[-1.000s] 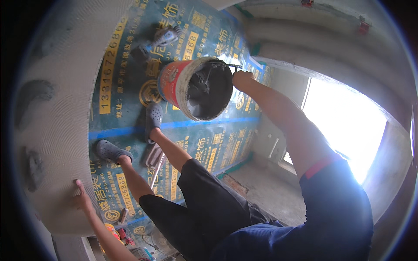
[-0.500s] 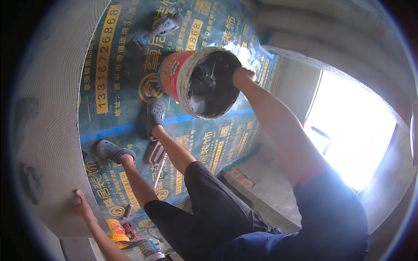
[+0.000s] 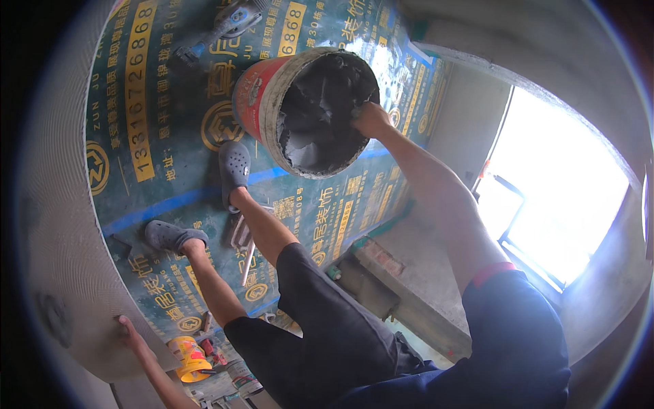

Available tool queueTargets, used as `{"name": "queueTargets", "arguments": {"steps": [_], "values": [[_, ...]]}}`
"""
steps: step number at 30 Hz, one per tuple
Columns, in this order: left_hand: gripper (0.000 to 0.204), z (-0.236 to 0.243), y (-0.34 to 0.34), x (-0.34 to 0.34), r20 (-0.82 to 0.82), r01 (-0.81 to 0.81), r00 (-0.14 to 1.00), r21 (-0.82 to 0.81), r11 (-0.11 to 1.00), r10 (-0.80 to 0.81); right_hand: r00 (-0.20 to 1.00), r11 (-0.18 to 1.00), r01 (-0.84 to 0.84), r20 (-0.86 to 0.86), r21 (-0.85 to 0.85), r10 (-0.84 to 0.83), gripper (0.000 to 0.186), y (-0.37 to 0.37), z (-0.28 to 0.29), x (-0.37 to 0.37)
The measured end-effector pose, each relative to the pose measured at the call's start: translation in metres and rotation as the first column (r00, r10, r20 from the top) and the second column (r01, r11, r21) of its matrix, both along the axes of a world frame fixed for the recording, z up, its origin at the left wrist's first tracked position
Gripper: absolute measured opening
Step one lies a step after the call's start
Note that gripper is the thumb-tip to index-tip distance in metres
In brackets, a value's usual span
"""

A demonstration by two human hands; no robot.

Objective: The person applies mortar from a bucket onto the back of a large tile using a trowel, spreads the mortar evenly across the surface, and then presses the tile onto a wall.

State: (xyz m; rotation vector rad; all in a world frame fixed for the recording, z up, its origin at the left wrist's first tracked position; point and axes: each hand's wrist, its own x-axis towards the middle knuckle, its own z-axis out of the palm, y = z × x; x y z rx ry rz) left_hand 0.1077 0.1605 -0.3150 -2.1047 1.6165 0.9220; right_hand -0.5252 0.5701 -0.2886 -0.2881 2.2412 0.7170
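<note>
My right hand (image 3: 373,119) is closed at the open mouth of a red-and-white bucket (image 3: 255,102) of dark grey mortar (image 3: 317,123), around something I cannot make out. The bucket's rim is crusted. At lower left, my left hand (image 3: 133,339) rests against a large pale board or tile (image 3: 65,225) with combed grey mortar on its face, fingers apart near its right edge. My legs and two grey clogs (image 3: 234,170) show between the hands, over green printed floor sheeting (image 3: 170,129).
A power tool (image 3: 228,20) lies beyond the bucket. A long-handled item (image 3: 245,252) lies by my legs. A yellow container (image 3: 191,358) and small items sit at bottom left. A concrete ledge (image 3: 415,279) and bright window (image 3: 545,184) are at right.
My right hand has moved from the bucket's rim further into its mouth. The whole view has shifted, with bucket and floor now higher and further left. My left hand remains against the board.
</note>
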Motion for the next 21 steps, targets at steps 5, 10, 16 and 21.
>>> {"name": "queueTargets", "arguments": {"steps": [5,10,16,21], "values": [[0.098,-0.010,-0.004,0.027,-0.104,0.046,0.993,-0.096,0.994,-0.056,0.989,0.994,0.046,0.144,-0.099,-0.031,0.033,0.003,-0.001,0.003],[0.094,0.004,0.002,0.008,-0.111,-0.007,0.994,0.026,1.000,0.010,0.911,0.864,0.409,0.191,-0.293,-0.366,0.031,0.028,0.001,0.016],[0.091,0.029,0.022,0.017,-0.165,-0.121,0.978,0.065,0.990,0.131,0.494,0.325,0.864,0.526,-0.383,-0.693,0.012,0.029,-0.009,0.043],[0.080,0.064,0.089,-0.014,-0.107,-0.171,0.977,0.133,0.976,0.186,0.296,-0.075,0.903,0.739,-0.423,-0.606,0.016,0.005,-0.014,0.057]]}}
